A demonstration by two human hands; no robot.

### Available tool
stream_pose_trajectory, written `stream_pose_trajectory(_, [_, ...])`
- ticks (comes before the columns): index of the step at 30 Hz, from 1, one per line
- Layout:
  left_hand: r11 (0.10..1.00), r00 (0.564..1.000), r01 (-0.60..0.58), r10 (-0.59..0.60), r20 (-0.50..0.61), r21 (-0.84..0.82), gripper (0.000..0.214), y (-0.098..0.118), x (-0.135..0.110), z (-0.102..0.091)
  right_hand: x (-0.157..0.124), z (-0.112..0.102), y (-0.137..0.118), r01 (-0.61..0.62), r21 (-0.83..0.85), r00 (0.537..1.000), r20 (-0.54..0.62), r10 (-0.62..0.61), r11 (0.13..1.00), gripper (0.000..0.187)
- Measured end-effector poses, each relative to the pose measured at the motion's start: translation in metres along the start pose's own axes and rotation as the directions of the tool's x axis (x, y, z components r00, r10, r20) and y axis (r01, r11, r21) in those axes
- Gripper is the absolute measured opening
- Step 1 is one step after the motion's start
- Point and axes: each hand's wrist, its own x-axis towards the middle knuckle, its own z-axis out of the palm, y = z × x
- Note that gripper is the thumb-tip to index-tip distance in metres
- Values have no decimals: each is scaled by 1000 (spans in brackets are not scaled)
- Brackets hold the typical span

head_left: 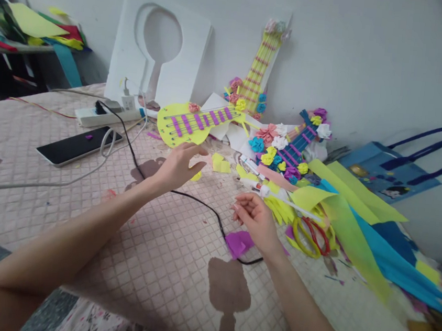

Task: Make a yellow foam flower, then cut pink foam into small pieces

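Observation:
My left hand [181, 165] hovers over the quilted table cover, thumb and fingers apart with a gap between them. Just behind it lies a yellow paper guitar [183, 126] with purple strips and dark strings. A small yellow paper piece [196, 176] shows below its thumb. My right hand [254, 216] is loosely curled, its fingertips slightly apart, and I see nothing in it. Under its wrist is a purple paper piece [238, 243] beside a black cord [205, 204]. A white glue gun [263, 190] lies just beyond this hand, near folded yellow paper scraps [221, 164].
Red and yellow scissors [312, 235] and long crepe paper strips [359, 238] lie right. Two flower-trimmed guitars, one yellow [258, 67] and one blue [296, 147], stand behind. A phone [79, 145], power strip [108, 114], white foam board [196, 47] and blue bag [386, 167] are around.

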Motion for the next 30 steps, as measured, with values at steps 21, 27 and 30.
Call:
stream_pose_trajectory(21, [976, 996, 86, -78, 48, -198, 13, -9, 1, 8, 79, 81, 5, -108, 350, 980, 196, 40, 930, 26])
stream_pose_trajectory(27, [970, 977, 121, -79, 199, -212, 38, -26, 3, 4, 82, 78, 16, -77, 447, 988, 153, 8, 891, 23])
stream_pose_trajectory(30, [979, 910, 1, 84, 405, -205, 60, -31, -1, 11, 81, 73, 17, -56, 454, 992, 130, -3, 889, 22])
